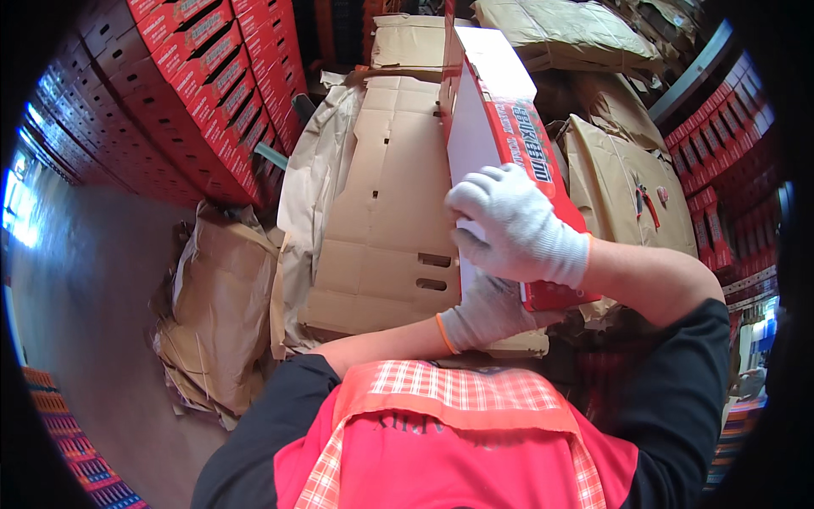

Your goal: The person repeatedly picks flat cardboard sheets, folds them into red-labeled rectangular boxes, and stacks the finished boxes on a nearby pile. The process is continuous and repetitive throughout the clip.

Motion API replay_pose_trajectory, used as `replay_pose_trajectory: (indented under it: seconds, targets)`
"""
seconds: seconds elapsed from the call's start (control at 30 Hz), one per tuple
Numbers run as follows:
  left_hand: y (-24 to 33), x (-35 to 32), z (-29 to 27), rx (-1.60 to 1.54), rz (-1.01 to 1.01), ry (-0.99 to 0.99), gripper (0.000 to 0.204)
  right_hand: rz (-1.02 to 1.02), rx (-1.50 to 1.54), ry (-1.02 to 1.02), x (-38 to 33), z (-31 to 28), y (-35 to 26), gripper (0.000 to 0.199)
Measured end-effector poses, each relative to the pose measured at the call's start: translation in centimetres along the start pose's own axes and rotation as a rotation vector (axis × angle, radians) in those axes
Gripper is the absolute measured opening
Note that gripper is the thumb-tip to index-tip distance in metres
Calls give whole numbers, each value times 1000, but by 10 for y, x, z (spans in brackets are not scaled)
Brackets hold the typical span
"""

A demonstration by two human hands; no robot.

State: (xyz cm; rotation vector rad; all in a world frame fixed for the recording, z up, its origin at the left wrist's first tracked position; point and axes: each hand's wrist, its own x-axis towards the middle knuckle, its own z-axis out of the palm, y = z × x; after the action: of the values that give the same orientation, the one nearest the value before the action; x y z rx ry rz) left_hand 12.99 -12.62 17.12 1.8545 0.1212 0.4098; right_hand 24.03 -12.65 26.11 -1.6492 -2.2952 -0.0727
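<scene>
A partly folded red carton with dark lettering and a white inside stands tilted in front of me, right of centre. My right hand, in a white knit glove, is closed over the carton's near part with its fingers curled. Below it, my left hand, in a grey-white glove with an orange cuff, grips the carton's lower end; its fingers are partly hidden by the right hand and the cardboard. Beneath and left of the carton lies a flat brown cardboard sheet with slots cut in it.
Red cartons are stacked high at the left, with more red cartons at the right. Paper-wrapped bundles lie at the left and at the back. Red-handled pliers rest on a wrapped bundle to the right.
</scene>
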Motion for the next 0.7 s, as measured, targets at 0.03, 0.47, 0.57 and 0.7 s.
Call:
replay_pose_trajectory:
  seconds: [0.03, 0.47, 0.57, 0.7]
  targets:
    - [0, -5, -3, -133, 66, 73, 93, -145, 2, 49, 10, 2, -2, 24]
    - [-3, -55, -19, -240, -39, 196, 103, 434, 467, 18, 78, 22, 64, 30]
    - [-9, -76, -26, -47, -229, -418, 65, 68, -40, -153, 42, 64, 85, 33]
    - [-25, -106, -78, 329, 322, -211, 57, 537, -549, -258, -40, 106, 149, 14]
